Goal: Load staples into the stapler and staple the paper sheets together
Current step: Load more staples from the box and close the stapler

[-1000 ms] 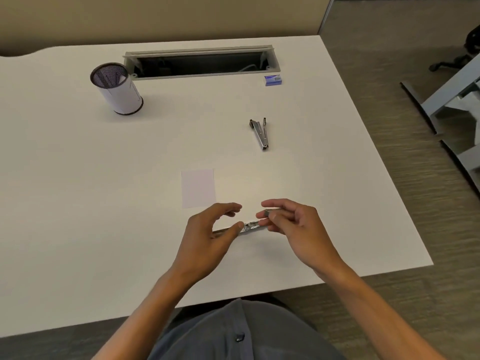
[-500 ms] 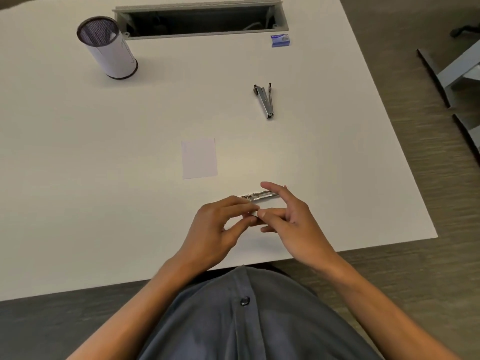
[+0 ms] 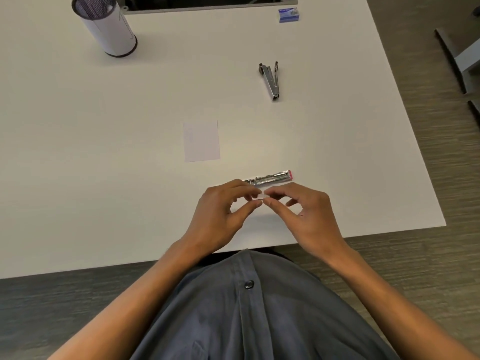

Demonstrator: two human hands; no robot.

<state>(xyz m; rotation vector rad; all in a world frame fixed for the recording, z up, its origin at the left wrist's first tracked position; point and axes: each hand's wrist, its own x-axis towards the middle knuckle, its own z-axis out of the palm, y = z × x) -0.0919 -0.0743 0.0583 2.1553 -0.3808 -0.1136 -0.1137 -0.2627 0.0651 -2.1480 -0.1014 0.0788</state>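
Both hands now work free of the stapler (image 3: 268, 178), which lies opened on the desk (image 3: 104, 178) just beyond them. Fingertips of the left hand (image 3: 220, 216) and right hand (image 3: 309, 216) pinch a small strip of staples (image 3: 260, 196) between them, likely lining it up for the open channel. Paper (image 3: 201, 141) waits nearby. Far off stand a mesh cup (image 3: 109, 24), contents unseen, and a blue staple box (image 3: 289, 15).

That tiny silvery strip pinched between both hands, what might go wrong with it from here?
The small silvery staple strip is pinched only at its ends by the left hand and right hand, so it might snap or drop. The opened silver stapler with the pink tip lies loose on the white table and could slide during loading.
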